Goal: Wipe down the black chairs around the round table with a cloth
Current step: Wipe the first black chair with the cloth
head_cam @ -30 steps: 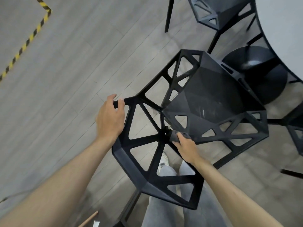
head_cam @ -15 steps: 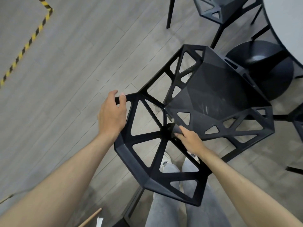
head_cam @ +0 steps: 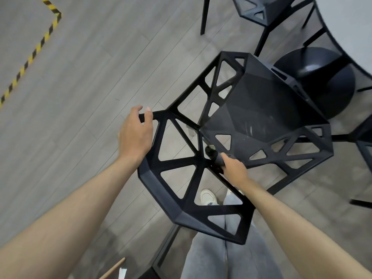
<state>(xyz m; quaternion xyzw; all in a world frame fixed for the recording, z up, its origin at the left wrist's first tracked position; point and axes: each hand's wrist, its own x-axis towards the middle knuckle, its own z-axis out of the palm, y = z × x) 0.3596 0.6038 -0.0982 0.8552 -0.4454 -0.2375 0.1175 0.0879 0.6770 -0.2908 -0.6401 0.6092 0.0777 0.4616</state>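
The black chair (head_cam: 251,125) stood directly ahead of the person, its backrest nearest them. In the head view, the left hand (head_cam: 135,133) stayed curled over the backrest's top corner, steadying it. The right hand (head_cam: 234,168), clenched round a dark cloth (head_cam: 216,158), had crept a little farther along the strut where backrest meets seat, so wiping there was probably still underway; the seat beyond looked smeared.
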